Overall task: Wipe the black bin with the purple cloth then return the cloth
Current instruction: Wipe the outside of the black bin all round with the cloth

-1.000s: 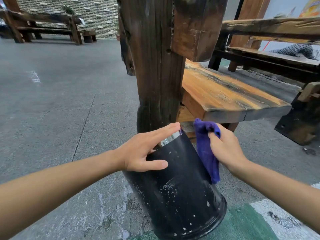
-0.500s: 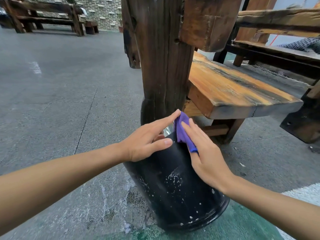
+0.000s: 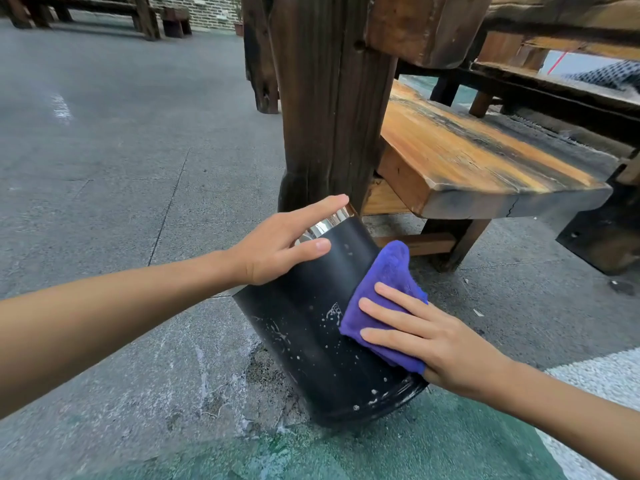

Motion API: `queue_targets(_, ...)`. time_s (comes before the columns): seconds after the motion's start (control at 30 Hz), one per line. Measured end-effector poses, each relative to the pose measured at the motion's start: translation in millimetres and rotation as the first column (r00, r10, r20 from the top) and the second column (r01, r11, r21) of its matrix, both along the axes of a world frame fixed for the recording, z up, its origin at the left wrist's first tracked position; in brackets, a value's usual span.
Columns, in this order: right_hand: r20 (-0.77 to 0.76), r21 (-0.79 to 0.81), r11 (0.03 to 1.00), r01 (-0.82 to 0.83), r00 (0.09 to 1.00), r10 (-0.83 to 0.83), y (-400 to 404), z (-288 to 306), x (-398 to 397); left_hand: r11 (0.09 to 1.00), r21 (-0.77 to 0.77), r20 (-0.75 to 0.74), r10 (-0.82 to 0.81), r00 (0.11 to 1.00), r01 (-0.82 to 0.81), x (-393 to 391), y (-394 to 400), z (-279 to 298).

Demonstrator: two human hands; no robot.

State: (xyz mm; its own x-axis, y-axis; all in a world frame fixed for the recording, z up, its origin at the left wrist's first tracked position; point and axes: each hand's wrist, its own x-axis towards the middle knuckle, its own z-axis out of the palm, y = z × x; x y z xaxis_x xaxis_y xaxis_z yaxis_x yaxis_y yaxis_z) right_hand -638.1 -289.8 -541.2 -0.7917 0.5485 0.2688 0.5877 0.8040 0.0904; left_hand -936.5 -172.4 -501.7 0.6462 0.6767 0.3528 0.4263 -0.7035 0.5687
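The black bin stands tilted on the concrete floor, its shiny metal rim leaning towards the wooden post. White specks dot its side. My left hand rests on the bin's upper edge with fingers spread over the rim, steadying it. My right hand lies flat on the purple cloth and presses it against the lower right side of the bin. Part of the cloth is hidden under my fingers.
A thick dark wooden post rises just behind the bin. A worn orange-brown wooden bench extends to the right of it. More wooden benches stand far back left. Green painted floor lies in front of the bin.
My right hand has slid the purple cloth from the bin's top rim down its right side towards the base. My left hand stays on the rim.
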Motion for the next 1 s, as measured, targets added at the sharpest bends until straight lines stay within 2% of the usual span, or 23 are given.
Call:
queue_targets(0.13, -0.002, -0.015, 0.999, -0.039, 0.999, 0.039, -10, -6, 26, 0.999, 0.037, 0.012, -0.012, 1.000, 0.011, -2, -1, -5)
queue_targets(0.27, -0.051, -0.071, 0.996, 0.054, 0.997, -0.058, -16, -11, 51, 0.997, 0.032, 0.027, -0.075, 0.997, 0.074, 3, -6, -11)
queue_targets(0.43, -0.198, -0.204, 0.968, 0.147, 0.962, -0.188, -19, -21, 57, 0.985, 0.169, -0.074, 0.052, 0.996, -0.039, 18, -2, -14)
queue_targets(0.57, -0.224, -0.244, 0.947, 0.209, 0.938, -0.265, -11, -16, 60, 0.974, 0.218, -0.127, 0.084, 0.988, -0.055, 18, -1, -13)
queue_targets(0.63, -0.329, -0.271, 0.917, 0.294, 0.867, -0.375, -6, -7, 61, 0.973, 0.228, -0.128, 0.074, 0.989, -0.043, 15, -3, -14)
queue_targets(0.73, -0.494, -0.342, 0.804, 0.487, 0.635, -0.594, 8, 13, 59, 0.968, 0.251, -0.112, 0.032, 0.993, -0.003, 10, -6, -16)
queue_targets(0.8, -0.564, -0.412, 0.724, 0.553, 0.469, -0.680, 23, 29, 54, 0.966, 0.257, -0.100, 0.005, 0.995, 0.021, 9, -7, -18)
queue_targets(0.83, -0.593, -0.428, 0.708, 0.562, 0.416, -0.689, 30, 37, 48, 0.964, 0.263, -0.095, -0.003, 0.995, 0.028, 9, -7, -18)
queue_targets(0.9, -0.647, -0.425, 0.721, 0.547, 0.373, -0.665, 42, 52, 30, 0.965, 0.261, -0.094, -0.011, 0.996, 0.035, 11, -8, -17)
queue_targets(1.0, -0.699, -0.374, 0.771, 0.516, 0.389, -0.600, 55, 65, -6, 0.965, 0.256, -0.092, -0.033, 0.995, 0.056, 16, -11, -15)
